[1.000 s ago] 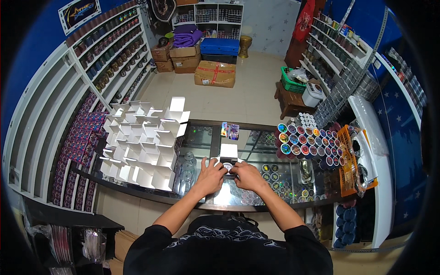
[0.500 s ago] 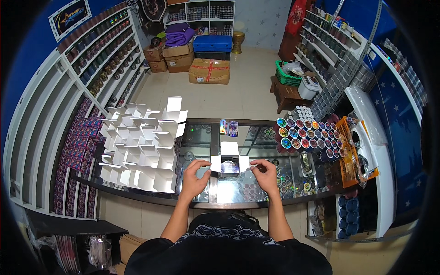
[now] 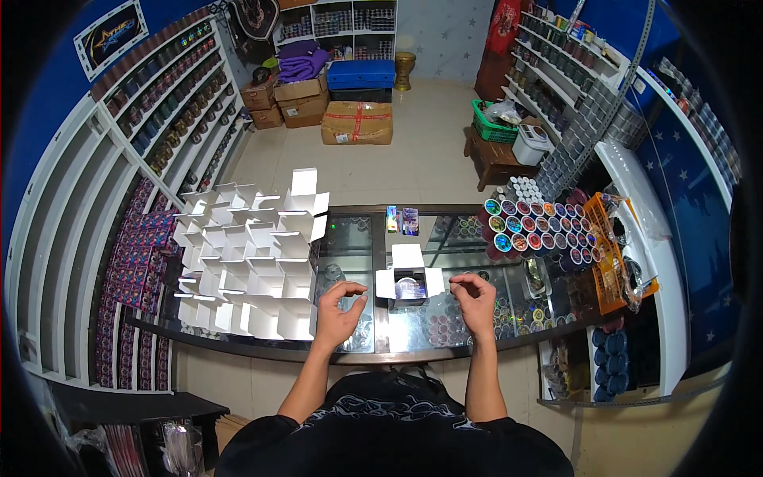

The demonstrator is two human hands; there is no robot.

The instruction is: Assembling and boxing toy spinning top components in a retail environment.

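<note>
A: Item one, small white box [image 3: 408,281]: where, and why open?

B: On the glass counter [image 3: 413,330], flaps spread, a round item showing inside. Left hand [image 3: 338,314] just left of the box, fingers curled, grasping nothing. Right hand [image 3: 475,300] just right of it, likewise empty.

A: Item two?

B: Folded white boxes [image 3: 242,266], massed well left of the box. Jars with coloured lids [image 3: 536,226] stand to its right.

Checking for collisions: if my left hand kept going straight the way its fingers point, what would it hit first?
Probably the small white cardboard box with open flaps: the left hand points right, toward its near flap. Depth is unclear.
</note>
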